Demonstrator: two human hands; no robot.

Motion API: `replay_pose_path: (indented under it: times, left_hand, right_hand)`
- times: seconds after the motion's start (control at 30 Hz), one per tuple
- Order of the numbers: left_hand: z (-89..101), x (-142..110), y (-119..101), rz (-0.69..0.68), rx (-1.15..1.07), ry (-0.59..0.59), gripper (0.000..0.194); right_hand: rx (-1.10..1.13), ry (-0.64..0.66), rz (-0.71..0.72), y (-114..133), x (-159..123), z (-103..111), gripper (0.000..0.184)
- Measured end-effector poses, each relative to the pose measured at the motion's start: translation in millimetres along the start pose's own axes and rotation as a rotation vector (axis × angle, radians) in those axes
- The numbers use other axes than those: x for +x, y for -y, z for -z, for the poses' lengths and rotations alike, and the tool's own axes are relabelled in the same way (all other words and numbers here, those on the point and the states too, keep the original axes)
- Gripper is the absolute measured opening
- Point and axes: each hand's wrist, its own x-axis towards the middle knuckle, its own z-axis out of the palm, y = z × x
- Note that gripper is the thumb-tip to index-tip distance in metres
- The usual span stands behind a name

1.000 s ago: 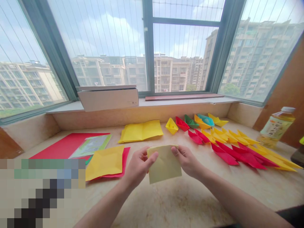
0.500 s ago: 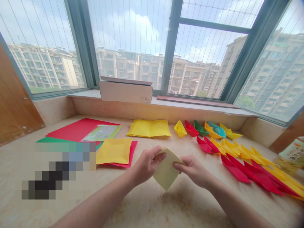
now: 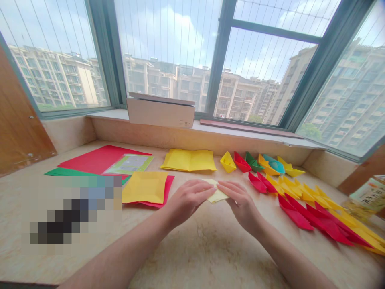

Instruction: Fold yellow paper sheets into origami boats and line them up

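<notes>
At the mottled bench (image 3: pixel 192 257), gripping folded pale-yellow paper (image 3: pixel 217 196) in curved left fingers (image 3: pixel 200 185) and right fingers (image 3: pixel 231 188). Held near sharp-pointed paper boats (image 3: pixel 295 213).

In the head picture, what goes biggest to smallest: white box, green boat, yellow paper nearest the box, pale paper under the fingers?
1. White box
2. Yellow paper nearest the box
Unsure, both smaller: pale paper and green boat; the paper is partly covered and nearer the camera.
</notes>
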Motion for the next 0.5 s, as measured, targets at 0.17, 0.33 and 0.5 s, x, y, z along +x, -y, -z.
replay_pose_path:
  times: [0.17,0.33,0.5]
  left_hand:
    - [-13.7,-4,11,0.012,0.141,0.26,0.023]
    - [-12.8,-11,9,0.01,0.056,0.422,0.028]
    - [-8.4,-11,11,0.008,-0.025,0.461,0.03]
  right_hand:
    - [-0.108,0.268,0.011,5,-2,8,0.044]
    - [0.106,0.422,-0.043,9,-1,6,0.023]
    - [0.168,0.463,-0.075,3,-1,5,0.021]
